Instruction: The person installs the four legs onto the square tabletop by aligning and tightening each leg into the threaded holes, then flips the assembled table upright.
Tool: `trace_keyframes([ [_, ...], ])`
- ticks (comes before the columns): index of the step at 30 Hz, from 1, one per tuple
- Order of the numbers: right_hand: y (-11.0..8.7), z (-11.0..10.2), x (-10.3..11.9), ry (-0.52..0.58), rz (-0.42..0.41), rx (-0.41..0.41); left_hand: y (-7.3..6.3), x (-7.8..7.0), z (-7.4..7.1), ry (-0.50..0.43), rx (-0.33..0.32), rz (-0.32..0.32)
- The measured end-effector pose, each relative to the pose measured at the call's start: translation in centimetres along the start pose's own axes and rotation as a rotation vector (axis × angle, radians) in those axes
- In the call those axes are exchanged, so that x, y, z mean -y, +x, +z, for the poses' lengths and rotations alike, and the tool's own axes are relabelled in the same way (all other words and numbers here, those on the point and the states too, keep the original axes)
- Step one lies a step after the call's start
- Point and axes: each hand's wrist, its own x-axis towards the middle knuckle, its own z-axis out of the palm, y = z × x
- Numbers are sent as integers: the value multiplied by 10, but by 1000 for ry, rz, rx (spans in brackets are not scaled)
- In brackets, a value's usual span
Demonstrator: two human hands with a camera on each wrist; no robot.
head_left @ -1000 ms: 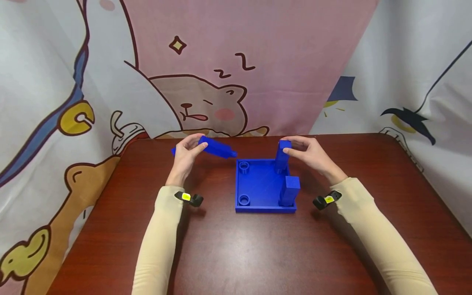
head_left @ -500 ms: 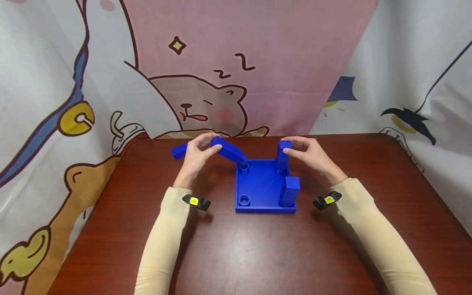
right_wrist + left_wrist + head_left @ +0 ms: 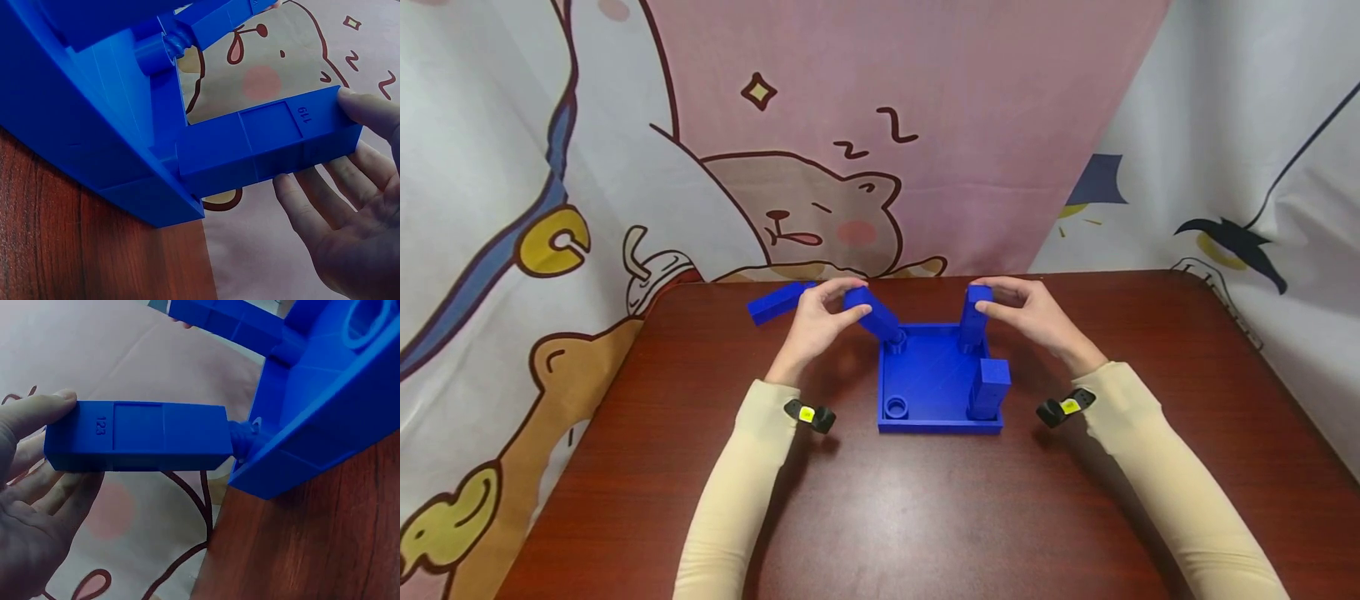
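In the head view a shallow blue square base (image 3: pixel 934 379) with raised rims and round corner sockets lies on the table. My left hand (image 3: pixel 814 329) pinches the top end of a square blue leg (image 3: pixel 871 315), tilted to the left. In the left wrist view its threaded tip (image 3: pixel 242 434) is at the mouth of the back-left socket. My right hand (image 3: pixel 1033 317) holds the upper end of another blue leg (image 3: pixel 974 325), which stands in the back-right corner. A third blue leg (image 3: pixel 990 390) is upright at the front right. Nothing fills the front-left socket (image 3: pixel 897 407).
One more loose blue leg (image 3: pixel 777 302) lies on the brown table (image 3: pixel 880 517) at the back left, partly behind my left hand. A cartoon-printed cloth (image 3: pixel 985 150) hangs behind the table's far edge.
My left hand has carried its leg right, and the leg's tip has come to the back-left socket at a steeper tilt. The right hand stays on its leg.
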Motion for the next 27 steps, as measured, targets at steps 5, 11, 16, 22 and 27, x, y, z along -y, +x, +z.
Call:
trace_keyframes([
  [5,1,-1,-4,6,7,5,3,-5,8,48,20,15],
  [11,7,-2,-21,10,18,-1,17,24,19,78,32,34],
  [16,0,-1,-2,4,12,0,23,26,32,128,65,89],
  [22,0,1,-1,-2,4,2,26,28,42,178,78,121],
  [27,4,1,-10,-1,4,-5,26,31,43,166,87,152],
])
